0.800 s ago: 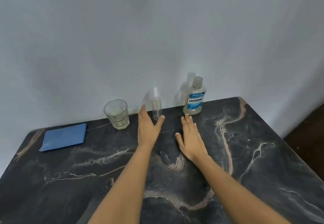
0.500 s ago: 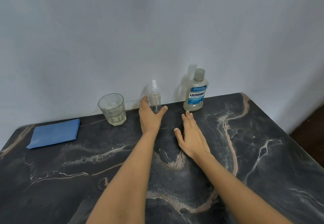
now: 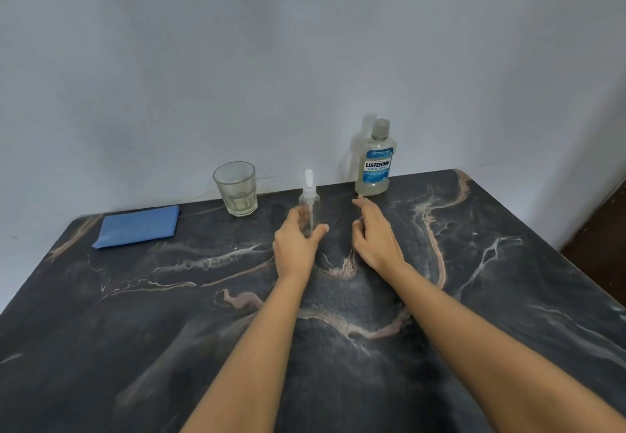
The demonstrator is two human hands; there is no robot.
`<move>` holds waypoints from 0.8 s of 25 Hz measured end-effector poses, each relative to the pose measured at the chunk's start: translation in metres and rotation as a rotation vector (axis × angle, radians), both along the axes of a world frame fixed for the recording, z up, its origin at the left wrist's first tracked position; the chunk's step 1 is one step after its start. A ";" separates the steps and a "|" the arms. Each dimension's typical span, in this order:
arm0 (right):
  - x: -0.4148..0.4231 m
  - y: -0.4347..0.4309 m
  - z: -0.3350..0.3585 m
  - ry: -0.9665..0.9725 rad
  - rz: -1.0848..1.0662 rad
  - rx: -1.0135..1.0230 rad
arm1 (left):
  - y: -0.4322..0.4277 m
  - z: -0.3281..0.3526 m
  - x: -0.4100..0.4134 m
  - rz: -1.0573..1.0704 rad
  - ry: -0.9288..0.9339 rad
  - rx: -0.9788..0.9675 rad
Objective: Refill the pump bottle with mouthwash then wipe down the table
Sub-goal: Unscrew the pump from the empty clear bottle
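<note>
A small clear pump bottle (image 3: 310,207) with a white pump top stands upright on the dark marble table (image 3: 474,280). My left hand (image 3: 296,246) is wrapped around its lower half, thumb on the right side. My right hand (image 3: 372,236) hovers just right of it, fingers loosely curled, holding nothing. The mouthwash bottle (image 3: 375,161), capped, with a blue label and pale liquid, stands by the wall beyond my right hand. A folded blue cloth (image 3: 139,226) lies at the back left.
A clear drinking glass (image 3: 236,188) with a little pale liquid stands between the cloth and the pump bottle. A grey wall runs along the table's far edge. The table's right edge drops to a dark floor (image 3: 603,239).
My left hand has closed around the pump bottle, which now sits nearer to me. My right hand has lifted off the table and curled its fingers.
</note>
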State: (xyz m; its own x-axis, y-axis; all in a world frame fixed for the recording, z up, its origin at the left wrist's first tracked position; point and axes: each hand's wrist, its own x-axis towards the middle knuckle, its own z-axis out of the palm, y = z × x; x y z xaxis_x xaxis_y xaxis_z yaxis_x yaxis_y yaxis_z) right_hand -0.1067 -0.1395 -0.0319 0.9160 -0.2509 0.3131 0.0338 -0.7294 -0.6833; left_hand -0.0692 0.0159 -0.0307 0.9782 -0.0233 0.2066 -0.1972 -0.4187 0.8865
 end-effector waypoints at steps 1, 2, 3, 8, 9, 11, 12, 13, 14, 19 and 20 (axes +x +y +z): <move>-0.013 0.005 0.002 -0.012 0.006 0.032 | 0.007 0.001 -0.020 0.003 0.005 0.005; -0.028 0.011 0.003 -0.031 0.005 0.070 | 0.014 0.004 -0.040 0.005 0.013 0.019; -0.045 0.018 0.005 -0.053 0.005 0.112 | 0.021 0.005 -0.059 0.010 0.026 0.039; -0.135 0.051 0.021 -0.121 0.073 0.313 | 0.050 0.011 -0.156 0.071 0.070 0.052; -0.151 0.056 0.025 -0.115 0.090 0.337 | 0.053 0.012 -0.175 0.081 0.068 0.050; -0.175 0.067 0.030 -0.101 0.127 0.378 | 0.057 0.014 -0.205 0.091 0.071 0.054; -0.185 0.072 0.032 -0.095 0.147 0.397 | 0.059 0.014 -0.218 0.096 0.076 0.052; -0.193 0.077 0.034 -0.086 0.168 0.409 | 0.059 0.015 -0.227 0.103 0.083 0.048; -0.199 0.081 0.035 -0.075 0.194 0.420 | 0.060 0.015 -0.235 0.107 0.089 0.047; -0.215 0.093 0.035 -0.051 0.284 0.411 | 0.061 0.015 -0.252 0.110 0.080 0.081; -0.216 0.096 0.037 -0.050 0.291 0.408 | 0.061 0.015 -0.252 0.112 0.078 0.079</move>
State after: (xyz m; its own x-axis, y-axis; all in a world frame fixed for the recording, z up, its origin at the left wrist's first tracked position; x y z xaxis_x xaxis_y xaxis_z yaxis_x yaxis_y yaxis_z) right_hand -0.3230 -0.0439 0.0047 0.9526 -0.0982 0.2879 0.2361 -0.3584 -0.9032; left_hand -0.3215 0.0769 -0.0155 0.9885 0.0734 0.1319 -0.0775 -0.5034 0.8606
